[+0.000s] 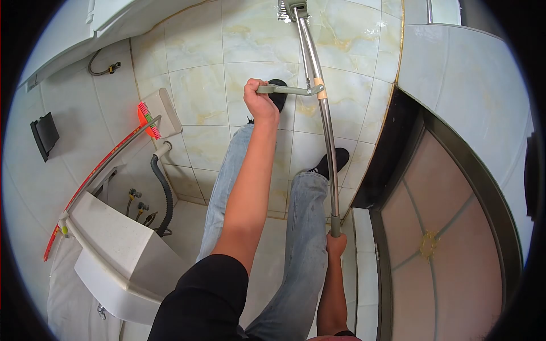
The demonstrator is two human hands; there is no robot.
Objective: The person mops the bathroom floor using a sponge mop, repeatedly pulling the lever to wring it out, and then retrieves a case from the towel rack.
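A squeeze mop with a steel pole (pixel 329 133) stretches from the top of the view down to its grey end grip. Its grey lever (pixel 287 89) sticks out to the left, and my left hand (pixel 260 102) is wrapped round the free end of that lever. Lower down, my right hand (pixel 336 244) holds the end grip of the pole. The mop head (pixel 294 10) rests on the wet floor tiles (pixel 253 40) at the top edge, partly cut off by the frame.
On the left stand a white washbasin (pixel 116 230), a black drain hose (pixel 164 187) and a red-and-green brush (pixel 149 120) with a long handle. A framed door (pixel 443 227) is on the right. My black shoes (pixel 335 162) are on the tiles.
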